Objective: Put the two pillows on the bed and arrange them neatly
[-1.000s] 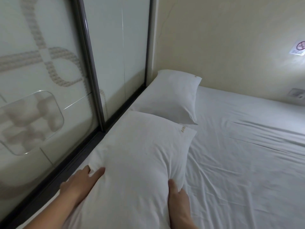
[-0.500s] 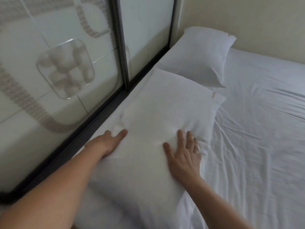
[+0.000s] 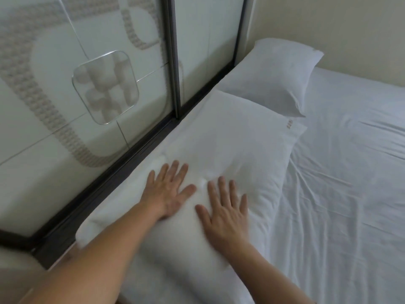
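Observation:
Two white pillows lie end to end along the left edge of the bed (image 3: pixel 341 194), beside the glass panels. The far pillow (image 3: pixel 274 77) sits in the corner by the wall. The near pillow (image 3: pixel 236 139) has a small gold logo at its far right corner and touches the far one. My left hand (image 3: pixel 168 191) and my right hand (image 3: pixel 225 213) lie flat on the near pillow's top, fingers spread, side by side, gripping nothing.
Frosted patterned glass panels (image 3: pixel 87 88) in a dark frame (image 3: pixel 173 53) run along the bed's left side. A beige wall (image 3: pixel 328 29) stands behind the bed. Wrinkled white sheet stretches to the right of the pillows.
My hands left the near pillow's sides and came onto its top. The left hand moved in from the pillow's left edge toward the right hand. The view has tilted further down.

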Available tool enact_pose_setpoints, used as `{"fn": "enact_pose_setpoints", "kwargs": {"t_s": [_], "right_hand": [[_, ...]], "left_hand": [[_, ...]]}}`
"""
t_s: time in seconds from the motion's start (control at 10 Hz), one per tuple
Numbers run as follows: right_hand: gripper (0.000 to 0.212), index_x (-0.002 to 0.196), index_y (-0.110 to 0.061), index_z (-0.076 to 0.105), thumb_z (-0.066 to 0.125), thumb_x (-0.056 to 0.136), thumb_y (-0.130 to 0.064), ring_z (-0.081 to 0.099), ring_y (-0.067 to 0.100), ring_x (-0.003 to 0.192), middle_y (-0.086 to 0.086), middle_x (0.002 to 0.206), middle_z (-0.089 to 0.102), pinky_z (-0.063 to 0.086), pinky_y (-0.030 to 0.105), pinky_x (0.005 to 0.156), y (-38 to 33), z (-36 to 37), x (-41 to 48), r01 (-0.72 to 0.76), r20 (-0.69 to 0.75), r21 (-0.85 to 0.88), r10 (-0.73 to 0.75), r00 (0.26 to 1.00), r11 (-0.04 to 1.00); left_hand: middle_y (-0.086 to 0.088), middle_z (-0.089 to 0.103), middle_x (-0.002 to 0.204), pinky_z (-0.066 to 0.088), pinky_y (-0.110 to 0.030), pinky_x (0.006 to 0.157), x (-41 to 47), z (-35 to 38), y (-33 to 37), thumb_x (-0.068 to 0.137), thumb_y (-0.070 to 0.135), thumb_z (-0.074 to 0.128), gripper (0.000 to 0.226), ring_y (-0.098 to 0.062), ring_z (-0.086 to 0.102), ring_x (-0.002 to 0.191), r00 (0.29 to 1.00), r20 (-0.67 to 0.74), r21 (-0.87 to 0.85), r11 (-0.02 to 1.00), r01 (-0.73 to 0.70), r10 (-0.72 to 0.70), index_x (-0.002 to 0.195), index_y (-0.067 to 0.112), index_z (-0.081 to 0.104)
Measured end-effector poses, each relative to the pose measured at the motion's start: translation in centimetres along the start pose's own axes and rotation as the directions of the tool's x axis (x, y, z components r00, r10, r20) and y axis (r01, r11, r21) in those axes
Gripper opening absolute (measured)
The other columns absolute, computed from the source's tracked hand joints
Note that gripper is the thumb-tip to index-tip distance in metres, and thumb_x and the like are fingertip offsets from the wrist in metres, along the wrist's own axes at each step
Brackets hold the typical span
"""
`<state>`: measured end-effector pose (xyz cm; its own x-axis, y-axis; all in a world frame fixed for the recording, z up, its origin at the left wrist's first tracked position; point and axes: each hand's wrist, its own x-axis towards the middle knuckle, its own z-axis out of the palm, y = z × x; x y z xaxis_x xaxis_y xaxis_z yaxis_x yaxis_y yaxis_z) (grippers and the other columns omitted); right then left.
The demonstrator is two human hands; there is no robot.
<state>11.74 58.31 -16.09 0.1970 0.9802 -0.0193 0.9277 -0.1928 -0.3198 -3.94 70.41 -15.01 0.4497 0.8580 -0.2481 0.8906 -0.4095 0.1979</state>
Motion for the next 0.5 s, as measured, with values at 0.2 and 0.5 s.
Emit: {"fn": "enact_pose_setpoints", "kwargs": {"t_s": [0.2,0.5], "right_hand": [[0.073,0.148,-0.032,0.002,0.011,0.086,-0.069,-0.015,0.018,0.144,-0.007,0.158,-0.011,-0.008,0.043,0.115,1.0,-1.5,0.1,0.046,0.094,0.007,-0.046,0.994,0.999],[0.057,0.142,-0.022,0.028,0.034,0.094,-0.053,0.041,0.032,0.125,0.011,0.143,0.042,0.034,0.044,0.102,-3.1,-15.0,-0.5,0.011,0.273,-0.015,-0.007,0.962,1.0]], "left_hand": [[0.008,-0.01,0.161,-0.007,-0.051,0.118,-0.9,-1.0,-2.1,0.07,0.079,-0.008,0.088,-0.017,-0.009,0.148,0.994,0.052,0.04,0.995,0.094,-0.096,0.148,0.039,-0.011],[0.0,0.006,0.162,-0.003,-0.053,0.117,-7.2,-11.9,3.3,0.086,0.068,0.012,0.076,-0.021,0.003,0.148,0.993,0.115,-0.041,0.998,0.039,-0.034,0.151,0.029,0.003]]}}
